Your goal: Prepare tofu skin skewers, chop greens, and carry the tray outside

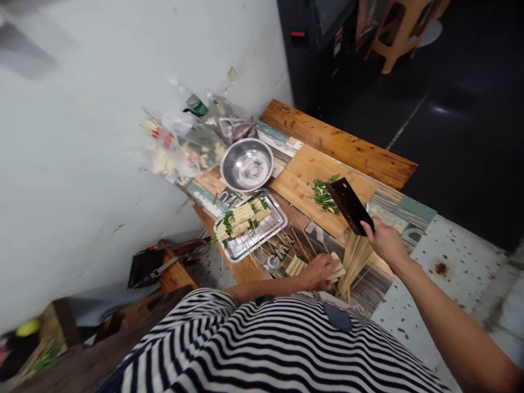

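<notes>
Gripping cleaver [350, 206] in right hand [385, 243] by chopped greens [322, 195] on board [301, 170]; laying left hand [317, 273], cannot tell if closed, on pale rolls [337, 268] near metal tray [279, 212] of skewered rolls [244, 213] and herbs

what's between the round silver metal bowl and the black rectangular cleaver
Chopped green vegetables on a tan wooden cutting board lie between bowl and cleaver, in the head view.

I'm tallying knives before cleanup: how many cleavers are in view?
1: the dark cleaver, in the right hand, by the chopped greens on the cutting board. Others could be hidden behind the plastic bags.
</notes>
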A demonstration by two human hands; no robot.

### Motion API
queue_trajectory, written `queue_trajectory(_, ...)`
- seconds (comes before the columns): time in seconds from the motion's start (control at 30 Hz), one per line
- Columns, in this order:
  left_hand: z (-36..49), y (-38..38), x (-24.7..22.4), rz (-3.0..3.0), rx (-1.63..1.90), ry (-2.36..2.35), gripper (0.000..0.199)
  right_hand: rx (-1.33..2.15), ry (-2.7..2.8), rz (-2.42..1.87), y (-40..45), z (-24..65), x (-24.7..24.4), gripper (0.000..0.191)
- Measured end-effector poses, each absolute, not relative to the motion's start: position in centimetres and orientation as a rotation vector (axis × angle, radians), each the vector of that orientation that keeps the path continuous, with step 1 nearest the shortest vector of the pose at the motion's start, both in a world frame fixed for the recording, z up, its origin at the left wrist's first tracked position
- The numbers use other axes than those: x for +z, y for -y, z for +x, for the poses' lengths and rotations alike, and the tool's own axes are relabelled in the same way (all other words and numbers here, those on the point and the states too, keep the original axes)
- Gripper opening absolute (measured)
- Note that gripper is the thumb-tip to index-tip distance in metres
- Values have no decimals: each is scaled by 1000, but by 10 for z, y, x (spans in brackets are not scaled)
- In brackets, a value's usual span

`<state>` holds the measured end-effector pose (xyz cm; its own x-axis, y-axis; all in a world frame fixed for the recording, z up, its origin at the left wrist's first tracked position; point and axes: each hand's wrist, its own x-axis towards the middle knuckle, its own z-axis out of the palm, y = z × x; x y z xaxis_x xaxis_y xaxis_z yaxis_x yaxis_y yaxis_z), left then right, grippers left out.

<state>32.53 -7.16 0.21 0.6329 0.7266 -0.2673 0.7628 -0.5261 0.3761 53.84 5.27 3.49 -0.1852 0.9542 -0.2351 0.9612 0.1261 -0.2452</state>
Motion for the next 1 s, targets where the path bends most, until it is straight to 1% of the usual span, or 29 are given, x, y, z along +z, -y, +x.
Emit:
queue_trajectory(0.07,326,69,0,2433,-109,-1123,63,-525,-2358,1982,-47,537,26,39)
queue_trajectory(0.13,313,61,9,2451,-45,-1139,51,-514,-2385,1960,-43,535,19,39)
queue_trajectory(0.2,282,46,31,2419,31,-1332,36,-506,-2404,1937,-40,532,13,39)
queue_trajectory(0.23,261,36,45,2379,44,-1498,33,-506,-2409,1930,-39,531,12,40)
queue_trajectory(0.3,209,13,73,2218,7,-1982,37,-523,-2414,1927,-38,528,9,40)
queue_trajectory(0.4,132,-22,100,1991,-260,-2305,61,-565,-2418,1918,-39,523,10,40)
queue_trajectory(0.47,94,-39,103,1841,-469,-2314,71,-552,-2385,1896,-40,519,15,39)
queue_trajectory(0.53,72,-50,97,1739,-618,-2243,72,-522,-2350,1824,-40,513,21,39)
queue_trajectory(0.67,61,-57,83,1732,-714,-2213,64,-547,-2377,1604,-47,501,29,38)
queue_trajectory(0.73,61,-60,81,1715,-751,-2245,57,-576,-2380,1564,-57,498,29,39)
queue_trajectory(0.87,62,-68,85,1589,-867,-2258,44,-590,-2355,1606,-83,496,27,39)
queue_trajectory(0.93,63,-72,89,1523,-915,-2246,42,-590,-2336,1652,-96,495,25,39)
queue_trajectory(1.0,64,-73,95,1465,-894,-2253,45,-598,-2322,1704,-104,496,24,40)
